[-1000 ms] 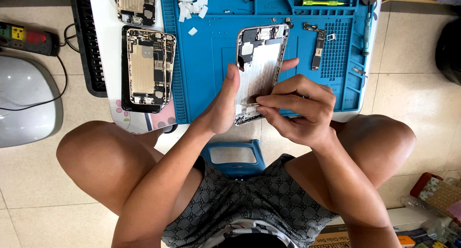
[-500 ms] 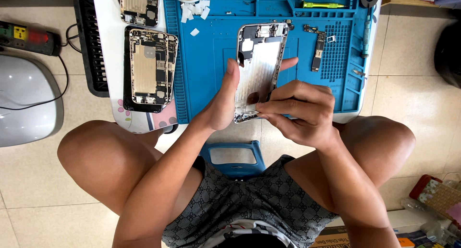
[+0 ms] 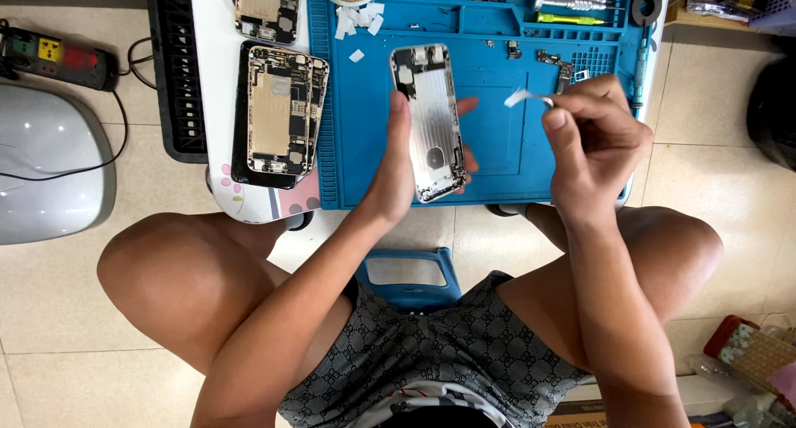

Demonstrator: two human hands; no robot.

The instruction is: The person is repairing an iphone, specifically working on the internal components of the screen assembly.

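Now left hand (image 3: 398, 175) cradles brushed-metal phone shell (image 3: 431, 121); right hand (image 3: 593, 138) pinches white strip (image 3: 516, 98).

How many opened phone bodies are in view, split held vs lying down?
Held in left hand: 1, silver phone housing
Lying on the white table: 2, gold phone with black frame, gold phone at top edge
Total: 3
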